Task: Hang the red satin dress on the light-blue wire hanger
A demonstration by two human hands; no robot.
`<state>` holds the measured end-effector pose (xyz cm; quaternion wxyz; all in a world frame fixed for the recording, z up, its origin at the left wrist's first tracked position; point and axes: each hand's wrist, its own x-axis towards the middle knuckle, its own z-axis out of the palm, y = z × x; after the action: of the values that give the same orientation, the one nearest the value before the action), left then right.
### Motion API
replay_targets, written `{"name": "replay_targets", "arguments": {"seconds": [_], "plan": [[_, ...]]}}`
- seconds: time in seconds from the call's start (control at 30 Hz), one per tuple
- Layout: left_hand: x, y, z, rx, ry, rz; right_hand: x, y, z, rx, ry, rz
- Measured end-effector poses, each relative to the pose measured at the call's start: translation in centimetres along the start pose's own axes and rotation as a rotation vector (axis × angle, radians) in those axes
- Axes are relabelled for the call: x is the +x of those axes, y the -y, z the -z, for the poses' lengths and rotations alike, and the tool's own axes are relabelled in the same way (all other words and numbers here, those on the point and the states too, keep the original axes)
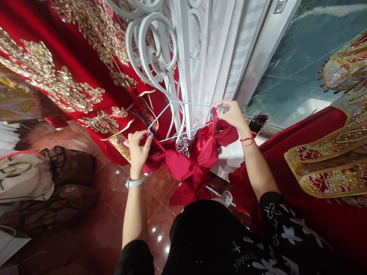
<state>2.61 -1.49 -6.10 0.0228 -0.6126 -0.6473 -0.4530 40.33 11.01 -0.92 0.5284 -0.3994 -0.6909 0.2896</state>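
Working remotely, I face a white scrollwork rack (182, 49); before it, a red dress (180, 164) hangs beneath a light-blue wire hanger (160, 115). My left grip (138, 151) and right grip (231, 114) pinch its straps (214, 121) near the hanger's ends; uneven loosening could let one slip.

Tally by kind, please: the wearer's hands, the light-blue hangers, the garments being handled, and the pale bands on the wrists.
Hands: 2 (left hand, right hand)
Light-blue hanger: 1
Red garment between the hands: 1
Pale wristband, on the left wrist: 1
Total: 5
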Motion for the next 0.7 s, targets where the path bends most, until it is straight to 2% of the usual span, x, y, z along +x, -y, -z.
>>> {"name": "replay_targets", "arguments": {"seconds": [0.13, 0.17, 0.23, 0.3, 0.33, 0.37, 0.43, 0.47, 0.53, 0.63, 0.7], "plan": [[0.0, -0.4, 0.2, -0.007, 0.003, 0.01, -0.5, 0.2, 0.0, -0.239, 0.099, 0.117], [0.0, -0.4, 0.3, -0.018, 0.005, 0.008, -1.0, 0.4, -0.2, -0.301, 0.07, 0.149], [-0.3, 0.1, 0.5, -0.082, -0.009, 0.007, -2.1, 0.9, -1.4, -0.37, -0.068, 0.217], [-1.1, 1.1, 0.6, -0.202, -0.058, 0.04, -3.3, 1.6, -3.6, -0.335, -0.184, 0.28], [-1.7, 1.9, 0.5, -0.266, -0.077, 0.074, -3.9, 2.0, -5.0, -0.29, -0.18, 0.306], [-2.5, 2.7, 0.5, -0.317, -0.084, 0.115, -4.4, 2.5, -6.7, -0.24, -0.123, 0.329], [-4.2, 4.2, 0.3, -0.362, -0.053, 0.194, -5.1, 3.4, -10.3, -0.157, 0.105, 0.358], [-5.1, 4.7, 0.2, -0.366, -0.023, 0.22, -5.3, 3.9, -12.2, -0.134, 0.224, 0.362], [-6.5, 5.3, 0.2, -0.382, 0.016, 0.249, -5.5, 4.7, -15.9, -0.117, 0.375, 0.354], [-7.4, 4.9, 0.3, -0.442, 0.006, 0.278, -5.7, 5.6, -20.5, -0.154, 0.461, 0.268], [-7.2, 4.6, 0.6, -0.423, -0.061, 0.303, -6.0, 6.0, -22.4, -0.216, 0.473, 0.185]]}}
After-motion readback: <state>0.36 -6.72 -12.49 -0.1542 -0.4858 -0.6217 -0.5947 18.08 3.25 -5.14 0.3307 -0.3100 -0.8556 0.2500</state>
